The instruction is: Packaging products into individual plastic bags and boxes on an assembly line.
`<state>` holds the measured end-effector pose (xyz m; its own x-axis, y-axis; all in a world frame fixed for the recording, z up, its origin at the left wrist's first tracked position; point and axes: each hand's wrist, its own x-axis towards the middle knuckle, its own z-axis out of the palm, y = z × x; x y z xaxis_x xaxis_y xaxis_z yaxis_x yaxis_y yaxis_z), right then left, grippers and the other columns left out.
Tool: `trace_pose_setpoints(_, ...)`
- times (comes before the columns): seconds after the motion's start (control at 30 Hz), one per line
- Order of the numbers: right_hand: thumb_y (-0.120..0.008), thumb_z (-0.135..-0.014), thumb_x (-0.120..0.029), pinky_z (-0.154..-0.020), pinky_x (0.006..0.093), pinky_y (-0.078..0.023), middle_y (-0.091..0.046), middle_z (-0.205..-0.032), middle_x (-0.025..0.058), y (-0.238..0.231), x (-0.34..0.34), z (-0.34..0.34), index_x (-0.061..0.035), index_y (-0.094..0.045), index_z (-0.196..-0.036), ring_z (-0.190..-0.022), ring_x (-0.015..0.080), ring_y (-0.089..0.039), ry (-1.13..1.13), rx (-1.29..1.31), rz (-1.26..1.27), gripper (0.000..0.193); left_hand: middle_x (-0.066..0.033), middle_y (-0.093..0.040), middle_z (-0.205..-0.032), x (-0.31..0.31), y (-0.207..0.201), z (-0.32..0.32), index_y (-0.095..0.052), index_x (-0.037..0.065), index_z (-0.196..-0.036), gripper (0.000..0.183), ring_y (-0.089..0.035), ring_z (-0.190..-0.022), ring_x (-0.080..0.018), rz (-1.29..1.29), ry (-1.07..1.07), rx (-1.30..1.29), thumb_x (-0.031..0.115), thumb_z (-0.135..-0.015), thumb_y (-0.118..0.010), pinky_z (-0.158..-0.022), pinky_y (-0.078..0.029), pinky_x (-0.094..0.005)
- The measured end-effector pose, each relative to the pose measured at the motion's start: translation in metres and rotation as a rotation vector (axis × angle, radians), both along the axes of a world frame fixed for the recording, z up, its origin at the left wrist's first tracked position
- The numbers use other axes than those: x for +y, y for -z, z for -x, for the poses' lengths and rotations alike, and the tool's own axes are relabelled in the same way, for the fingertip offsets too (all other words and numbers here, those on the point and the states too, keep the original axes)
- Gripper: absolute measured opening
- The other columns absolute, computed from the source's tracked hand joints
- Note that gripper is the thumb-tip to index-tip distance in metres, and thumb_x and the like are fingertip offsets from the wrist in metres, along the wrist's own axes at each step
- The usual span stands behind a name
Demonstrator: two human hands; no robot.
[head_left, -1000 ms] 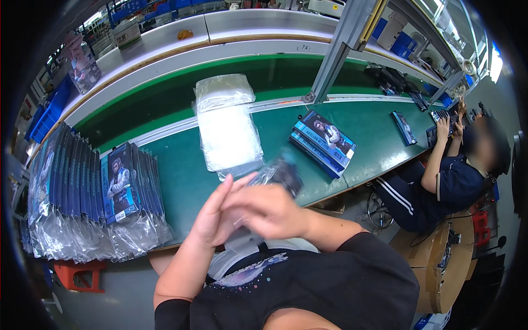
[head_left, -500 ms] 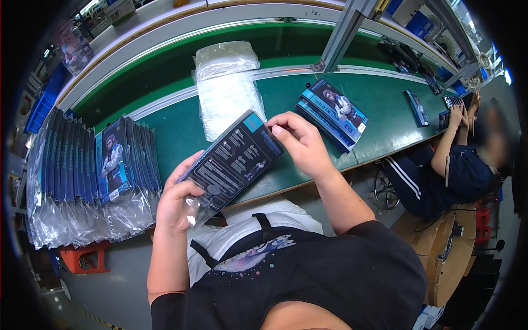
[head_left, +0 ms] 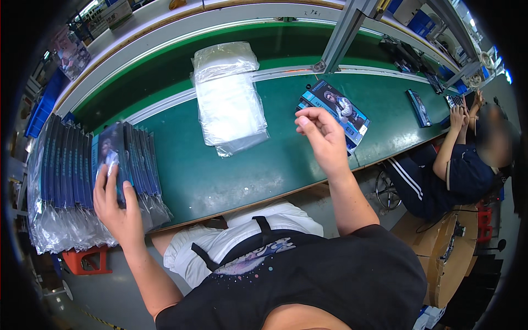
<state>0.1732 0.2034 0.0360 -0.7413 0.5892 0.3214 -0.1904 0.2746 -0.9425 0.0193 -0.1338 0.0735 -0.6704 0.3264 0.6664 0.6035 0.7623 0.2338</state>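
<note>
My left hand [head_left: 116, 209] is at the row on the left, its thumb and fingers round a dark blue printed box [head_left: 111, 144] in a clear bag. That box stands upright against the other bagged boxes [head_left: 66, 165], with its picture side showing. My right hand [head_left: 324, 140] hovers above the table with loosely bent fingers and nothing in it. Just beyond it lies a small stack of similar boxes [head_left: 352, 118], partly covered by the hand. A pile of clear plastic bags [head_left: 228, 107] lies flat at the middle of the table.
The green table [head_left: 220, 179] runs along a raised metal rail with an upright post [head_left: 341, 38]. At the right sits a co-worker [head_left: 462, 165], with a single box [head_left: 419, 108] nearby. Below are a red stool [head_left: 88, 260] and an open carton [head_left: 440, 253].
My left hand has carried the bagged box from in front of me leftward to the row. My right hand has let go of it and moved slightly right, over the table.
</note>
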Motion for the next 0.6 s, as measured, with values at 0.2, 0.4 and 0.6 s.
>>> trace_pose_setpoints(0.2,-0.069,-0.081,-0.017,-0.074,0.0269,-0.046,-0.059,-0.090,0.0068,-0.021,0.041,-0.011,-0.0003,-0.062,-0.097,-0.082,0.0152,-0.057,0.252,-0.001,-0.381,0.024,-0.0113,-0.052,-0.128,0.014,-0.013,-0.001,-0.060,0.007,-0.114,0.036,-0.044,-0.122,-0.0324,0.138,-0.148,0.091,0.007,-0.079,-0.058,-0.104,-0.029,-0.0449)
trace_pose_setpoints(0.4,-0.082,-0.058,-0.037,-0.095,0.0435,-0.039,-0.051,-0.116,0.0160,-0.001,0.089,-0.020,-0.0066,-0.055,-0.118,-0.111,0.0329,-0.047,0.453,-0.511,-0.947,0.072,-0.0107,-0.060,-0.114,0.087,-0.014,-0.031,-0.067,0.003,-0.093,0.019,-0.052,-0.113,-0.0306,-0.018,0.498,-0.023,0.002,-0.074,-0.065,-0.097,-0.038,-0.0417)
trace_pose_setpoints(0.6,-0.081,-0.058,-0.031,-0.098,0.0427,-0.036,-0.051,-0.114,0.0168,-0.011,0.068,-0.006,-0.0071,-0.054,-0.121,-0.110,0.0331,-0.047,0.420,-0.506,-0.747,0.072,-0.0077,-0.057,-0.120,0.130,0.060,0.006,-0.066,0.011,-0.102,0.033,-0.049,-0.112,-0.0276,0.235,0.680,-0.108,0.003,-0.069,-0.066,-0.093,-0.037,-0.0405)
